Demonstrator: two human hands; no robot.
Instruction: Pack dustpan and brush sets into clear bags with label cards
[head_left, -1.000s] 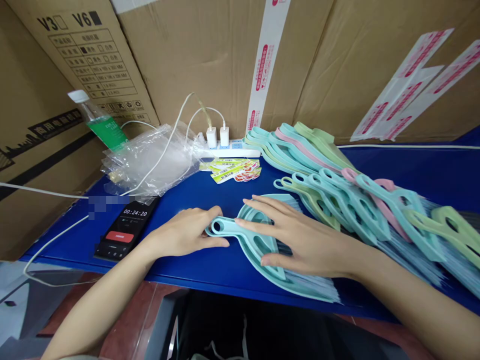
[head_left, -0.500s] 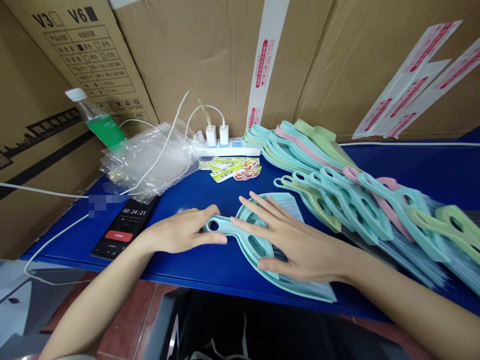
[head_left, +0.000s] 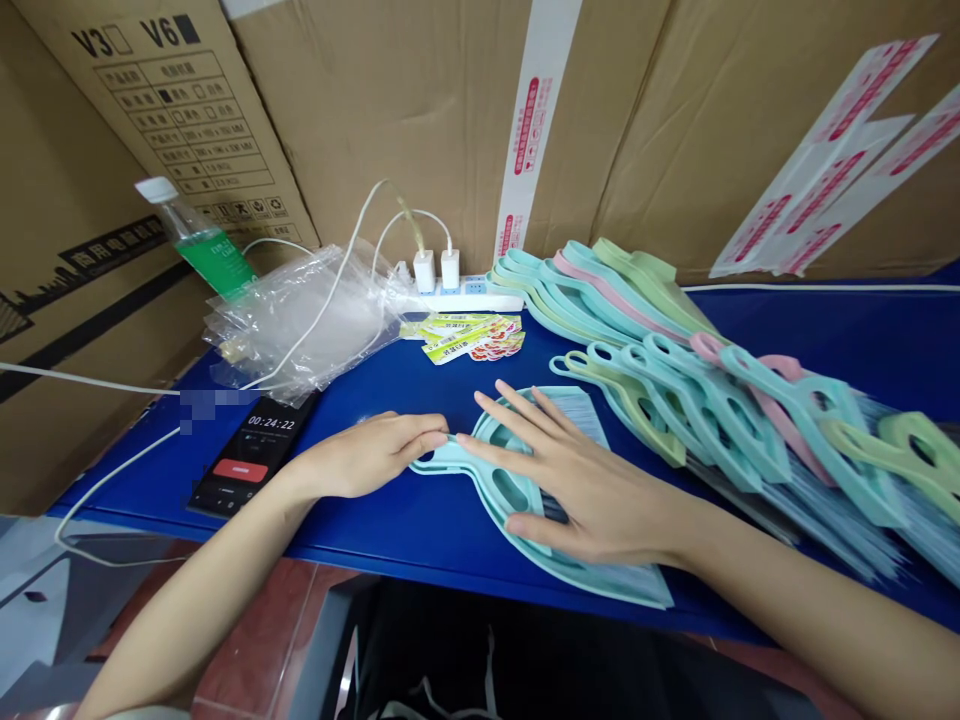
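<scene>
A mint hand brush lies on a matching mint dustpan on the blue table, their handles lined up and pointing left. My left hand is closed at the handle end, thumb and fingers pinched together over the hanging hole. What its fingertips grip underneath is partly hidden. Spread over the brush head, my right hand rests with its fingers apart and covers most of the bristles.
Several brushes in mint, green and pink lie at the right, with stacked dustpans behind them. Printed cards, a power strip, plastic bags, a bottle and a phone are farther back and left.
My left thumb and fingers, apart around the handle end before, have come together over it. My right hand stays spread in nearly the same place.
</scene>
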